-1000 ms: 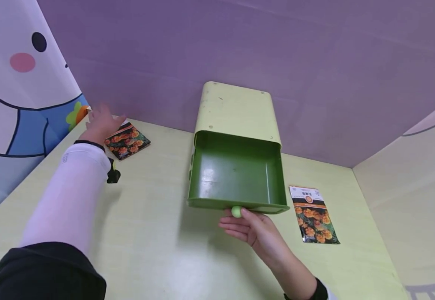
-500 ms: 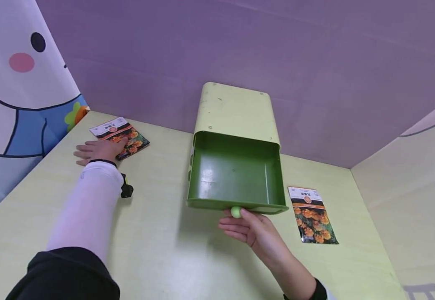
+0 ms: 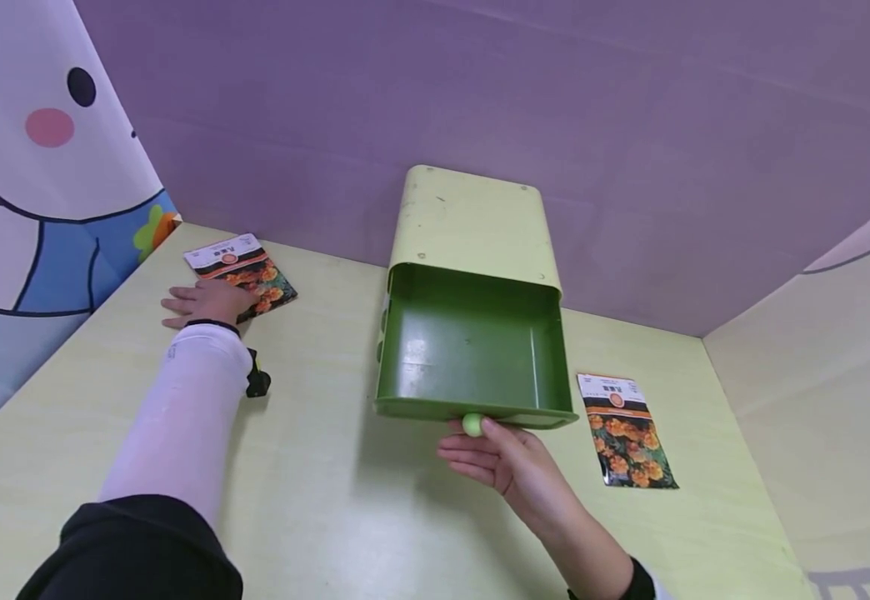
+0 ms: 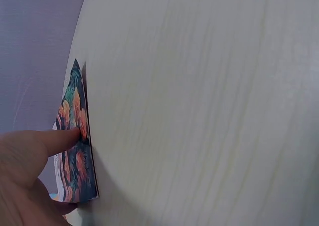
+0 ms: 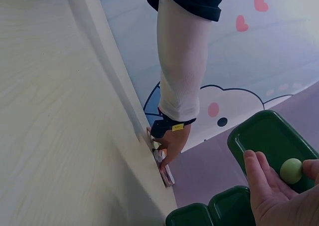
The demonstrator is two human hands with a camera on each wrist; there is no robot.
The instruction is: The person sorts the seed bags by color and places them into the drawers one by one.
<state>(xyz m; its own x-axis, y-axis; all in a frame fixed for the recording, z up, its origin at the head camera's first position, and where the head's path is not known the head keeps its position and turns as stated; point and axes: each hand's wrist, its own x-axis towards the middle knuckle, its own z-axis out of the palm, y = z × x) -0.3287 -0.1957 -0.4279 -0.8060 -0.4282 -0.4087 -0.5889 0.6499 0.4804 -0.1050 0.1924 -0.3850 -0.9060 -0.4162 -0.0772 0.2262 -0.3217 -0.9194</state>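
On the left of the table lies a seed packet (image 3: 270,287) printed with orange flowers. My left hand (image 3: 210,302) rests over its near edge, fingers spread out to the left. In the left wrist view the thumb (image 4: 62,140) lies across the packet's (image 4: 77,173) printed face; the other fingers are partly hidden. At the centre, a cream box (image 3: 476,225) has its green drawer (image 3: 472,350) pulled out, with nothing inside. My right hand (image 3: 521,467) pinches the drawer's round light-green knob (image 3: 472,424) between thumb and forefinger, the other fingers extended.
A second, similar seed packet (image 3: 627,433) lies flat to the right of the drawer. A purple wall (image 3: 630,150) stands behind the box, and a cartoon-printed wall (image 3: 0,250) borders the table (image 3: 315,500) on the left.
My left hand has come back toward me from the packet's far end, uncovering its white top, and now lies on its near edge. The right hand and drawer have stayed put.
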